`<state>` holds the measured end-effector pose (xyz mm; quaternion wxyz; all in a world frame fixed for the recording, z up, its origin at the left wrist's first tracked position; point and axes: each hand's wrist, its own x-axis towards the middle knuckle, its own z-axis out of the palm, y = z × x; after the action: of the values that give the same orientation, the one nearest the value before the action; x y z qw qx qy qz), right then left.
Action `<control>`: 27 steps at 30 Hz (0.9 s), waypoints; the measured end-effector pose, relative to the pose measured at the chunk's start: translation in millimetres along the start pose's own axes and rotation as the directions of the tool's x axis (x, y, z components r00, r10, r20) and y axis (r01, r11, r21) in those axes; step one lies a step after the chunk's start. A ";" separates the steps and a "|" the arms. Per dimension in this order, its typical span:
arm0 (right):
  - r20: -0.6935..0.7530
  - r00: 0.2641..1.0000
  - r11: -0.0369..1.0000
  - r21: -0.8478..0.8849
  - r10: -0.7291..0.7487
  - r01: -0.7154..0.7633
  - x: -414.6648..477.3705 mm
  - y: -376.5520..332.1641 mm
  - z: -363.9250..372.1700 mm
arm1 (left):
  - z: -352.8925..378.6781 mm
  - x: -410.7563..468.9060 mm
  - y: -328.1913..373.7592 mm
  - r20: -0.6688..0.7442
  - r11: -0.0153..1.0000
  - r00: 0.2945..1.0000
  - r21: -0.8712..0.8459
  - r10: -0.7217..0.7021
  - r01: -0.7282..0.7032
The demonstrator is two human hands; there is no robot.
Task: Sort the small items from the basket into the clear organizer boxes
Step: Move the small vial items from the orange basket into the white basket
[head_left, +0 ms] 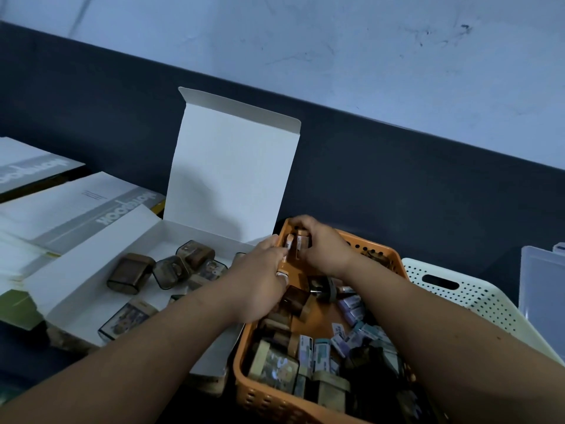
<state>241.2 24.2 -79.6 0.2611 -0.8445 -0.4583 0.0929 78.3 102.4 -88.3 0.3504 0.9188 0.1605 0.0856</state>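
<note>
nearest the viewer, an orange basket (260,402) stands on the dark table, its near half crowded with small items (351,335): little labelled cartons, pale blue, white and tan, heaped among tinted cases. both forearms reach over this heap toward the far end of the basket. the left hand (260,280) lies over the basket's left rim, its fingers grasping a labelled tube (288,244), peach-coloured with a barcode strip, whose upper end stands clear of the fist. just beside it, the right hand (321,246) sits at the far corner of the basket, fingers curled down round a second tube (302,241) of the same kind; the two tubes are close together, almost touching. left of the basket, touching its side, lies an open white cardboard box (91,270) with its lid (232,172) standing upright; inside are several brown and smoky translucent cases (130,273), lying loose. right of the orange basket is a white perforated basket (458,298), and beyond that, at the frame edge, a clear organizer box (541,289). at far left, flat white printed packages (76,206) are stacked. behind everything runs a dark partition (397,185) under a pale wall (336,41).
</note>
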 end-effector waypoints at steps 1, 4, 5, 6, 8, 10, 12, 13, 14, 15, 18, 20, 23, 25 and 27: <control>0.001 1.000 0.999 -0.045 0.002 -0.002 2.1 1.8 1.5 | 0.3 0.3 -0.4 -0.001 1.000 1.000 -0.004 0.001 -0.001; 0.036 0.999 0.997 -0.074 0.005 -0.003 1.8 4.4 6.6 | 1.7 2.2 -2.1 -0.001 1.000 1.000 -0.014 -0.003 0.003; 0.046 0.999 0.998 -0.064 0.004 -0.001 2.3 4.6 8.0 | 1.9 2.6 -2.4 -0.002 1.000 1.000 -0.013 -0.002 0.002; 0.048 0.999 0.998 -0.062 0.002 0.001 2.6 3.6 8.3 | 1.8 2.7 -2.4 -0.001 1.000 1.000 -0.013 -0.004 0.004; 0.031 0.999 0.997 -0.079 0.005 -0.002 4.8 2.5 8.7 | 1.5 2.3 -2.1 -0.001 1.000 1.000 -0.016 -0.005 0.005; 0.016 1.000 0.996 -0.087 0.011 -0.010 6.1 2.8 10.0 | 1.1 1.7 -0.9 -0.002 1.000 1.000 -0.014 -0.001 0.001; 0.012 1.000 0.996 -0.083 0.017 -0.016 6.2 4.2 10.8 | 0.6 1.0 0.5 -0.005 1.000 1.000 -0.016 0.007 -0.007; 0.005 1.000 0.996 -0.091 0.013 -0.012 5.6 4.5 10.9 | 0.2 0.5 1.0 -0.007 1.000 1.000 -0.019 0.010 -0.010; -0.005 1.000 0.995 -0.105 0.002 -0.002 4.3 4.3 10.6 | 0.1 0.5 0.7 -0.008 1.000 1.000 -0.018 0.012 -0.012; -0.013 1.000 0.993 -0.118 -0.009 0.008 3.7 4.6 10.6 | 0.2 0.6 0.3 -0.009 1.000 1.000 -0.014 0.012 -0.012; 0.021 0.999 0.988 -0.148 -0.032 0.035 2.1 4.8 12.5 | 1.3 1.4 -2.1 -0.005 1.000 1.000 -0.019 0.005 -0.005; 0.041 0.999 0.991 -0.130 -0.035 0.040 1.0 4.6 12.2 | 1.5 1.2 -2.1 0.000 0.999 1.000 -0.040 0.002 -0.002; 0.000 1.000 0.997 -0.067 -0.025 0.025 -2.9 1.8 0.4 | 0.9 1.5 -1.4 0.005 0.998 1.000 -0.057 -0.007 0.008; -0.062 0.998 1.000 0.011 0.000 0.001 -10.6 -1.2 -14.4 | 0.2 0.8 -0.4 0.007 0.998 1.000 -0.062 -0.017 0.017; -0.126 0.992 0.995 0.098 0.025 -0.013 -24.2 -2.3 -33.3 | -1.1 -1.6 3.3 0.010 0.999 1.000 -0.048 -0.018 0.018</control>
<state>239.1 -6.6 -52.2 0.3297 -0.8392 -0.4278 0.0637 77.3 100.1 -85.3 0.3741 0.9089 0.1651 0.0821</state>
